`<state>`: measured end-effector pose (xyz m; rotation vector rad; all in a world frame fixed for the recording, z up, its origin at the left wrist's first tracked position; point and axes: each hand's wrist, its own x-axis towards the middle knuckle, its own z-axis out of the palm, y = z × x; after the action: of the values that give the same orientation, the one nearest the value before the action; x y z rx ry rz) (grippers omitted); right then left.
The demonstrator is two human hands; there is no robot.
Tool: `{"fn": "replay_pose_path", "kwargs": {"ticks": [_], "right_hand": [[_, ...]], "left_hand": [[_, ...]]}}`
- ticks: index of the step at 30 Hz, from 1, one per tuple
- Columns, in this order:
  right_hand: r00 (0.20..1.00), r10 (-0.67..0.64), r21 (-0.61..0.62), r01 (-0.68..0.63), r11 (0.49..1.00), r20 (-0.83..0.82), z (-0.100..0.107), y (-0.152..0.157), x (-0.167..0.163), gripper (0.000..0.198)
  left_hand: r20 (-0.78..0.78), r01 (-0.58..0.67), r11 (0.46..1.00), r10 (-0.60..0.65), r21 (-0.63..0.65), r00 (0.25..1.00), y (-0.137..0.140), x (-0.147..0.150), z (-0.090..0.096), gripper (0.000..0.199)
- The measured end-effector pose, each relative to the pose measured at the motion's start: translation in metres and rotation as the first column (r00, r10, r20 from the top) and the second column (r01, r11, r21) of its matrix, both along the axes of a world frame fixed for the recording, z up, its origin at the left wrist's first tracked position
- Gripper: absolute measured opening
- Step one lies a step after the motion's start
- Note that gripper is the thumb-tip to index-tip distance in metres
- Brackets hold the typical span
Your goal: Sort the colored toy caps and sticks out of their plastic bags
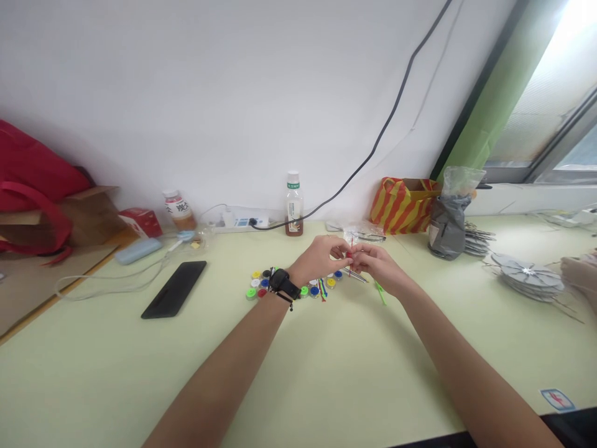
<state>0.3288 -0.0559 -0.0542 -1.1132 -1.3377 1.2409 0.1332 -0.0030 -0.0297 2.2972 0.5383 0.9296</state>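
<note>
My left hand (321, 256), with a black watch (283, 283) on its wrist, is closed in a pinch on a small red piece with a thin red stick (350, 266). The fingertips of my right hand (380, 264) press on the same red piece from the other side. Its exact kind is too small to make out. Small round discs in several colours, such as a green one (251, 294) and a yellow one (331, 283), lie below and left of my hands. A bright green stick (381, 294) rests under my right wrist.
Behind my hands stand a brown drink bottle (294, 208) and a striped bag (403, 206). To the left lie a black phone-like slab (174, 290) and cables. Rightward are a grey bag (446, 227), stacked grey discs (532, 277) and another person's hand (581, 277).
</note>
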Motion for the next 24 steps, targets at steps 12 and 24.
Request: {"fn": "replay_pose_path", "kwargs": {"ticks": [12,24], "right_hand": [[0.694,-0.362,0.315,0.202,0.927,0.622,-0.017,0.012,0.021,0.031],[0.369,-0.217,0.217,0.043,0.975,0.904,-0.032,0.008,0.018,0.026]], "left_hand": [[-0.18,0.099,0.993,-0.109,-0.063,0.978,-0.008,0.008,-0.016,0.007],[-0.417,0.048,0.991,0.007,0.121,0.909,-0.001,0.008,-0.038,0.02]]}}
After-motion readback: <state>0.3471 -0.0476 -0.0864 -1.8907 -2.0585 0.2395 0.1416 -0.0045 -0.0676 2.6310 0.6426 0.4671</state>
